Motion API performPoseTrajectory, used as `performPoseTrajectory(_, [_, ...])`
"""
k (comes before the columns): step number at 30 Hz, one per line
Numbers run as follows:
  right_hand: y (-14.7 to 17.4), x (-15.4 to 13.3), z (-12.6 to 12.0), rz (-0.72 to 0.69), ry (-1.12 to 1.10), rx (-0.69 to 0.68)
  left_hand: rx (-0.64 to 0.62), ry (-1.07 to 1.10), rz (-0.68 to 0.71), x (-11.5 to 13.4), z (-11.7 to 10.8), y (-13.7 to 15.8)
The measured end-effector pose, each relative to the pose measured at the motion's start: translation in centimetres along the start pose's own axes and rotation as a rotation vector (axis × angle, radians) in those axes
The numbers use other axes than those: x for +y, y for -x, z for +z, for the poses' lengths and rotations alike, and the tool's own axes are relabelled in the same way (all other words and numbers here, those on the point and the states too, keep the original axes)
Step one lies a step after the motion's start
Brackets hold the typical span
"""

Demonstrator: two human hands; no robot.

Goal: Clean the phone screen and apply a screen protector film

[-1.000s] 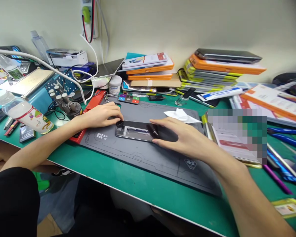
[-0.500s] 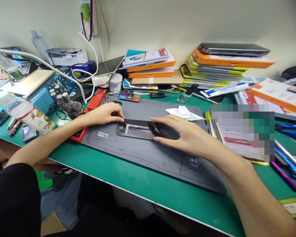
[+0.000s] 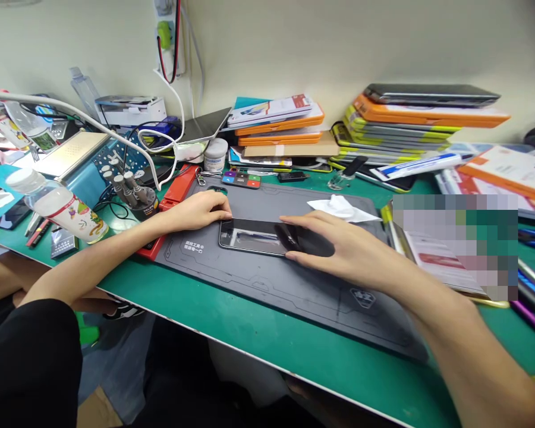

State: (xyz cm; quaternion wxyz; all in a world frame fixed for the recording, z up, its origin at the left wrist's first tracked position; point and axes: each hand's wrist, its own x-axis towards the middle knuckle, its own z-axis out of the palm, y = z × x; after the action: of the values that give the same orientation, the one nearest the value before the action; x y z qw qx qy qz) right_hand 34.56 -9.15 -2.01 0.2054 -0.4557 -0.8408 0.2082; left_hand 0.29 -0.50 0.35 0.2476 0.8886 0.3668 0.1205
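Observation:
A black smartphone [image 3: 252, 242] lies flat on the grey work mat [image 3: 267, 291], its glossy screen reflecting a bright rectangle. At its upper left corner is my left hand [image 3: 200, 210], fingers curled in and thumb pressed against the edge. My right hand [image 3: 339, 238] spans the phone's right end, with the thumb at the near edge and the fingertips at the far edge. Its dark reflection shows in the glass. Behind the right hand, a crumpled white tissue [image 3: 341, 207] rests on the mat.
A red device [image 3: 178, 189] borders the mat's left side. Farther left stand a tool holder [image 3: 140, 205] with several screwdrivers and a tilted bottle [image 3: 57, 205]. Stacked orange boxes [image 3: 280, 139] line the wall. On the right are papers and a purple pen [image 3: 531, 321].
The camera view has shifted slightly, so the whole scene sits a little farther right and lower. Both hands keep nearly the same position on the phone.

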Motion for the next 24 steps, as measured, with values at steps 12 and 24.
performPoseTrajectory(12, [-0.12,-0.25,-0.03,-0.004,0.017,-0.004,-0.024,0.066,-0.040,0.32,-0.32,0.33])
performPoseTrajectory(24, [-0.17,0.01,0.09,-0.008,0.022,0.011,-0.004,0.015,-0.045,-0.17,-0.36,-0.10])
